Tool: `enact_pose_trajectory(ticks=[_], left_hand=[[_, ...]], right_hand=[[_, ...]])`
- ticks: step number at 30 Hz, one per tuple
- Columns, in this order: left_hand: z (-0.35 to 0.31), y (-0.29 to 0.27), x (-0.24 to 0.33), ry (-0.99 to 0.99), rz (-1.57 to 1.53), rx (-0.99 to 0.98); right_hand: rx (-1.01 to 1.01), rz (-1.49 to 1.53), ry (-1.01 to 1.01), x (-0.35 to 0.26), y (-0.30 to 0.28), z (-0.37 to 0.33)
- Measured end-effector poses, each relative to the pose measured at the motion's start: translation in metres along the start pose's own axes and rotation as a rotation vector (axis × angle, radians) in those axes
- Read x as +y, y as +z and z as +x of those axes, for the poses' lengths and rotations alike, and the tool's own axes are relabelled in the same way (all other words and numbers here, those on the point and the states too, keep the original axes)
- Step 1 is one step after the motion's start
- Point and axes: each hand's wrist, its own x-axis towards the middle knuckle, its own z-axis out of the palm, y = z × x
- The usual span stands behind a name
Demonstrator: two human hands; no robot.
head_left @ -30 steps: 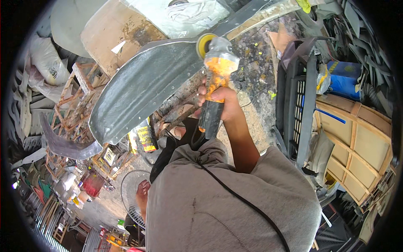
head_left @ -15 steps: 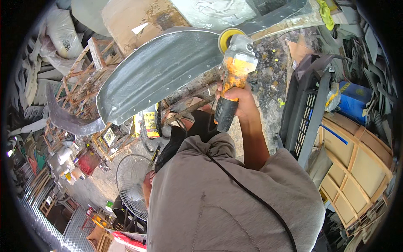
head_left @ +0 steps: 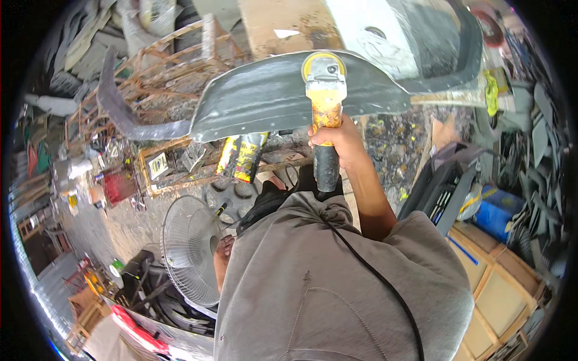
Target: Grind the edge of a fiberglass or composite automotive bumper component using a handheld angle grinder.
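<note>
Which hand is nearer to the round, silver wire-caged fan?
Left. The left hand sits by the fan, at its right edge; contact is unclear. The right hand is farther, up and to the right, gripping the yellow-and-black handheld power tool.

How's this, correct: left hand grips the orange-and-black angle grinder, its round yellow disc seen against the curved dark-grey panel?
Wrong hand: the head view shows the right hand gripping the orange-and-black grinder, its yellow disc seen against the dark-grey panel.
</note>
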Motion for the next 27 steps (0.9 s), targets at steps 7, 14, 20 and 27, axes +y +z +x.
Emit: enact_pose_trajectory(ticks=[7,14,20,27], left_hand=[[-0.032,-0.02,0.021,-0.016,-0.127,0.279],[-0.028,-0.045,0.077,0.234,-0.356,0.196],[0.0,-0.053,0.078,0.244,-0.377,0.111],[0.061,-0.017,0.097,0.254,-0.308,-0.156]], right_hand=[[-0.074,-0.39,0.033,0.013,0.062,0.005],[-0.207,-0.559,0.036,0.026,0.112,0.032],[-0.209,-0.695,0.044,0.045,0.13,0.039],[-0.307,-1.097,0.023,0.085,0.126,0.029]])
